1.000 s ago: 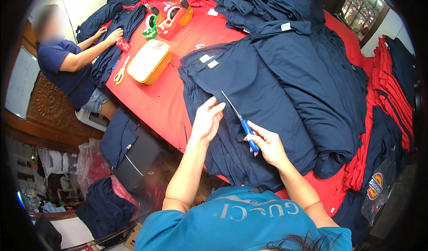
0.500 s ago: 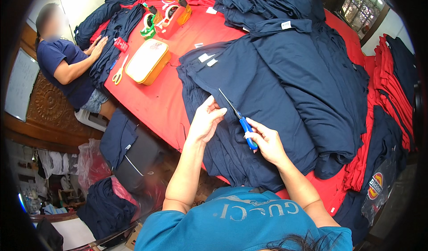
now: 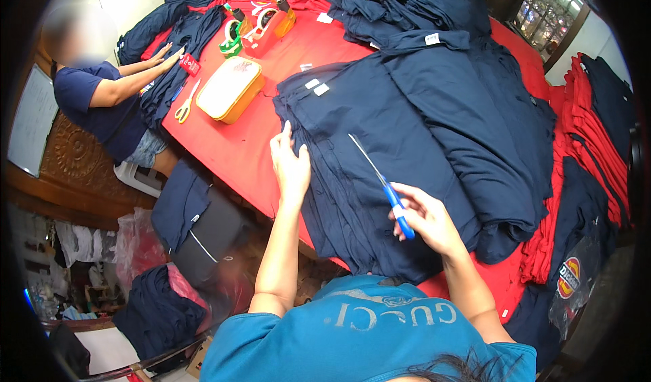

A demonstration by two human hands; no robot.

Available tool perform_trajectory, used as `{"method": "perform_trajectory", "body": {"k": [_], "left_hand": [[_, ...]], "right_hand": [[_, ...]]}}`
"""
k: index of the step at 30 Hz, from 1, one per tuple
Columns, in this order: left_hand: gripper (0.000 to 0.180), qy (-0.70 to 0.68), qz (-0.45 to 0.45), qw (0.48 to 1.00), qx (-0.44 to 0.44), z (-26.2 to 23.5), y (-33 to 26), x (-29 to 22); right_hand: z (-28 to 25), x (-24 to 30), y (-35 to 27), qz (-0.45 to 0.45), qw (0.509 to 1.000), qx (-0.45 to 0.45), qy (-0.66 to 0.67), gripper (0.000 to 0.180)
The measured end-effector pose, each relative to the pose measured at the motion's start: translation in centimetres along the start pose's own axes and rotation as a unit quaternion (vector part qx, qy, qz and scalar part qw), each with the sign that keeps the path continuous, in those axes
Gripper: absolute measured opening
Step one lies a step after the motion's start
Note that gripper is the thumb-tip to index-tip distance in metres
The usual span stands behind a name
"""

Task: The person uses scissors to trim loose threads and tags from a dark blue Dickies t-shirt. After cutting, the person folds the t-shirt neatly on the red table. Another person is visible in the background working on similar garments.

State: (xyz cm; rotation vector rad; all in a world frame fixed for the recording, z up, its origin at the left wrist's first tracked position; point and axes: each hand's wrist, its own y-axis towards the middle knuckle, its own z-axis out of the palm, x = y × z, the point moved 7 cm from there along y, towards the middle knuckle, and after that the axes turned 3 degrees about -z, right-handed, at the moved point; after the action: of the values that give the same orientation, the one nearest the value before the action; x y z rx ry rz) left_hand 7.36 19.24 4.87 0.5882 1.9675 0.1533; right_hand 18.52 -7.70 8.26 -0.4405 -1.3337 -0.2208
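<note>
Navy garments (image 3: 380,178), folded and stacked, lie directly before you on the red table cover (image 3: 237,145); this is where both of your hands work. Your right hand (image 3: 427,220) clenches the blue handle of a pair of scissors (image 3: 381,184), blades closed and pointing far-left over the stack. Your left hand (image 3: 290,164) rests flat and released on the near-left edge of the same stack, fingers extended. Further navy garments (image 3: 475,124) overlap to the right, with small white labels showing at their collars. Red garments (image 3: 590,145) are piled at the far right. Farther left: one yellow-and-cream case (image 3: 230,88) and one pair of yellow-handled scissors (image 3: 183,107) just beside it. Tape dispensers (image 3: 261,24) stand beyond. A second person (image 3: 102,97) sits at the far left, hands on another navy pile.
</note>
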Motion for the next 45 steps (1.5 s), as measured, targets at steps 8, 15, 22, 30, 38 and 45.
{"method": "perform_trajectory", "body": {"k": [8, 15, 22, 30, 38, 45], "left_hand": [[0.079, 0.167, 0.322, 0.866, 0.345, 7.6, -15.4, -7.8], [0.081, 0.325, 0.074, 0.912, 0.240, -2.3, -17.4, 2.8], [0.037, 0.049, -0.100, 0.982, 0.154, -7.7, -23.0, 3.7], [0.041, 0.015, -0.092, 0.991, 0.091, -6.3, -25.0, -0.1], [0.047, 0.138, 0.002, 0.971, 0.193, -2.2, -25.5, -3.7], [0.042, 0.076, 0.026, 0.957, 0.279, -4.6, -29.2, -3.6]], "right_hand": [[1.1, -3.4, -10.7, -0.027, 0.930, 0.074, -0.358, 0.079], [2.6, -8.6, -12.5, -0.197, 0.850, 0.126, -0.472, 0.065], [4.4, -9.2, -13.0, -0.223, 0.777, 0.287, -0.514, 0.058], [-4.8, 10.4, -5.3, -0.279, 0.907, -0.098, -0.300, 0.033], [-41.1, 2.9, -23.5, -0.168, 0.577, -0.680, -0.420, 0.038], [-33.6, 0.1, -22.7, -0.174, 0.594, -0.578, -0.532, 0.051]]}}
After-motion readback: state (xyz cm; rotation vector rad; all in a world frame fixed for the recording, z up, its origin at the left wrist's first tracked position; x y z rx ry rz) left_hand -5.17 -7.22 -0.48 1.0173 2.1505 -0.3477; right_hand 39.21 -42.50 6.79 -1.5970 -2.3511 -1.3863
